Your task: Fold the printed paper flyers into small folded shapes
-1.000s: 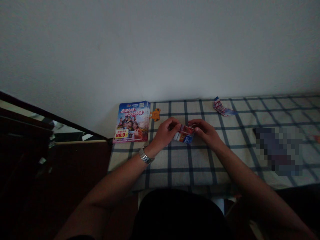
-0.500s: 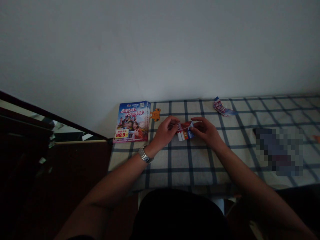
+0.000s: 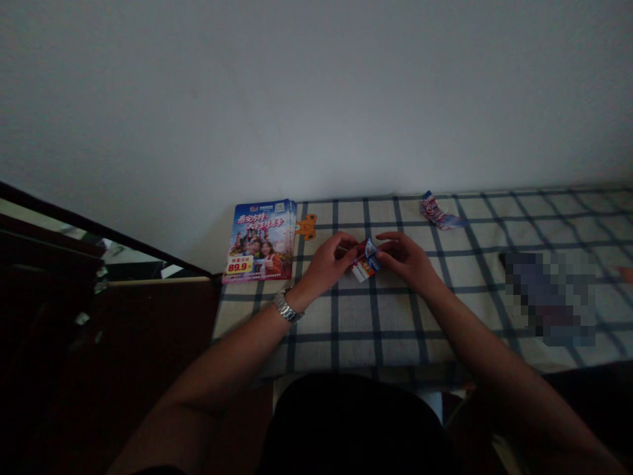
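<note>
Head view: left hand [image 3: 329, 264] and right hand [image 3: 405, 260] both pinch small printed leaflet [image 3: 366, 262], folded compact, one flap loose. Crumpled piece [image 3: 438, 212] lies near wall; leaflet stack [image 3: 260, 241] untouched.

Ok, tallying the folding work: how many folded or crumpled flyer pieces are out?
2: one folded flyer pinched between left hand and right hand; a crumpled piece by the wall, farther right. None seems hidden.

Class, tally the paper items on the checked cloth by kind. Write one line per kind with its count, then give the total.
Leaflet stack: 1
Folded paper pieces: 2, the held piece between left hand and right hand, and the loose piece lying apart
Orange figure: 1
Total: 4
</note>
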Action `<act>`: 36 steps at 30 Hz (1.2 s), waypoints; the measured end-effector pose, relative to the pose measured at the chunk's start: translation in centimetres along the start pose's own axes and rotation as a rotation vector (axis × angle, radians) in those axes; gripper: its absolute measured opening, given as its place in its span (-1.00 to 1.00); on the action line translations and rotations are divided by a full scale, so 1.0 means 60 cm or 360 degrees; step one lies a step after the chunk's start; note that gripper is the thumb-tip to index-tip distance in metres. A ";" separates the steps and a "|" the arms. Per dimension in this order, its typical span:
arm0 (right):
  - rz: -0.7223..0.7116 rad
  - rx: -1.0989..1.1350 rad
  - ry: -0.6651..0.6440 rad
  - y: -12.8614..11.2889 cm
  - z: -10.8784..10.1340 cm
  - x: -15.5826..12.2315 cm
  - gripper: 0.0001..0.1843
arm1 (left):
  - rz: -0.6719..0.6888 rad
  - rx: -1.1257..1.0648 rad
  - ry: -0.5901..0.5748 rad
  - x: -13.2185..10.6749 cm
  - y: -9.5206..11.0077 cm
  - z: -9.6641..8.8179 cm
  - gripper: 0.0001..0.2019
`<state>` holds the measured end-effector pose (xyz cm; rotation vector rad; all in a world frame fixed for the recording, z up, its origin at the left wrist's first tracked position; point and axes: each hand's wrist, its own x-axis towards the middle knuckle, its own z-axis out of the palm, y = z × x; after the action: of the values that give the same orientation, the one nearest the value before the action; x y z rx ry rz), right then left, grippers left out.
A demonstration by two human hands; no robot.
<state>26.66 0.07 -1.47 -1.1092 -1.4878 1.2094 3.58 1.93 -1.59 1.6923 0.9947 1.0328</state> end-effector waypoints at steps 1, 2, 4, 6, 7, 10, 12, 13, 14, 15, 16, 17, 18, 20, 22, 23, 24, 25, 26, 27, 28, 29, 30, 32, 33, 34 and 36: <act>0.0010 0.0019 -0.0006 0.001 -0.001 0.000 -0.48 | 0.0002 -0.0013 0.0023 0.000 0.000 -0.001 -0.86; 0.0022 0.0039 -0.0016 0.002 -0.001 0.000 -0.47 | -0.0001 -0.0027 0.0049 0.001 0.000 -0.001 -0.85; 0.0040 0.0075 -0.0031 0.005 -0.002 0.000 -0.46 | -0.0017 -0.0060 0.0091 0.001 0.001 -0.002 -0.84; 0.0036 0.0092 -0.0030 0.009 -0.003 0.000 -0.49 | -0.0019 -0.0085 0.0112 0.000 0.002 -0.003 -0.82; 0.0023 0.0089 -0.0016 0.010 -0.003 0.000 -0.51 | -0.0009 -0.0090 0.0112 0.000 0.002 -0.003 -0.81; -0.0039 0.0033 0.0041 0.015 -0.004 0.001 -0.57 | 0.0014 -0.0092 0.0090 0.000 0.001 -0.002 -0.79; -0.0078 -0.0019 0.0072 0.016 -0.004 0.001 -0.60 | 0.0000 -0.0097 0.0101 0.000 0.001 -0.001 -0.77; -0.0093 -0.0047 0.0078 0.016 -0.004 0.001 -0.61 | -0.0012 -0.0099 0.0119 -0.001 0.001 -0.001 -0.77; -0.0105 -0.0080 0.0083 0.015 -0.005 0.001 -0.62 | -0.0024 -0.0098 0.0140 -0.001 0.003 0.000 -0.75; -0.0115 -0.0119 0.0082 0.014 -0.005 0.000 -0.62 | -0.0032 -0.0106 0.0162 -0.002 0.005 -0.001 -0.73; -0.0122 -0.0161 0.0073 0.013 -0.005 -0.001 -0.63 | -0.0038 -0.0112 0.0165 -0.003 0.008 -0.001 -0.70; -0.0130 -0.0202 0.0058 0.011 -0.005 -0.002 -0.64 | -0.0036 -0.0132 0.0160 -0.004 0.011 -0.001 -0.66; -0.0136 -0.0236 0.0037 0.009 -0.005 -0.003 -0.65 | -0.0022 -0.0177 0.0122 -0.005 0.014 -0.001 -0.63; -0.0146 -0.0278 -0.0025 0.004 -0.004 -0.005 -0.66 | 0.0011 -0.0247 0.0010 -0.007 0.021 -0.001 -0.55; -0.0156 -0.0299 -0.0089 0.001 -0.003 -0.007 -0.65 | 0.0040 -0.0206 -0.0093 -0.010 0.024 0.000 -0.48; -0.0161 -0.0304 -0.0112 0.000 -0.002 -0.008 -0.65 | 0.0052 -0.0148 -0.0125 -0.010 0.025 0.001 -0.47; -0.0164 -0.0308 -0.0127 -0.001 -0.002 -0.009 -0.64 | 0.0064 -0.0082 -0.0142 -0.011 0.025 0.002 -0.48; -0.0165 -0.0310 -0.0134 -0.001 -0.001 -0.009 -0.64 | 0.0079 -0.0023 -0.0146 -0.011 0.024 0.002 -0.51; -0.0163 -0.0309 -0.0138 0.000 -0.001 -0.009 -0.64 | 0.0093 0.0021 -0.0143 -0.011 0.023 0.002 -0.55; -0.0161 -0.0301 -0.0138 0.000 -0.001 -0.009 -0.64 | 0.0108 0.0050 -0.0133 -0.010 0.021 0.003 -0.59; -0.0158 -0.0287 -0.0138 0.000 0.000 -0.009 -0.63 | 0.0123 0.0070 -0.0122 -0.010 0.020 0.003 -0.63; -0.0159 -0.0268 -0.0133 0.001 0.000 -0.009 -0.63 | 0.0135 0.0087 -0.0112 -0.009 0.019 0.003 -0.66; -0.0165 -0.0245 -0.0125 0.001 0.001 -0.009 -0.62 | 0.0141 0.0102 -0.0103 -0.009 0.018 0.003 -0.69; -0.0180 -0.0203 -0.0100 0.000 0.004 -0.009 -0.60 | 0.0124 0.0129 -0.0094 -0.009 0.019 0.003 -0.75; -0.0185 -0.0189 -0.0091 -0.001 0.005 -0.009 -0.60 | 0.0105 0.0135 -0.0093 -0.009 0.020 0.003 -0.77; -0.0186 -0.0177 -0.0086 -0.001 0.006 -0.009 -0.60 | 0.0083 0.0132 -0.0092 -0.009 0.021 0.004 -0.79; -0.0166 -0.0154 -0.0078 -0.003 0.008 -0.009 -0.59 | 0.0043 0.0098 -0.0089 -0.010 0.022 0.004 -0.81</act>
<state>26.27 -0.56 -1.43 -1.0581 -1.6362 1.1096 3.86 0.94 -0.52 1.7795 0.9792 0.9760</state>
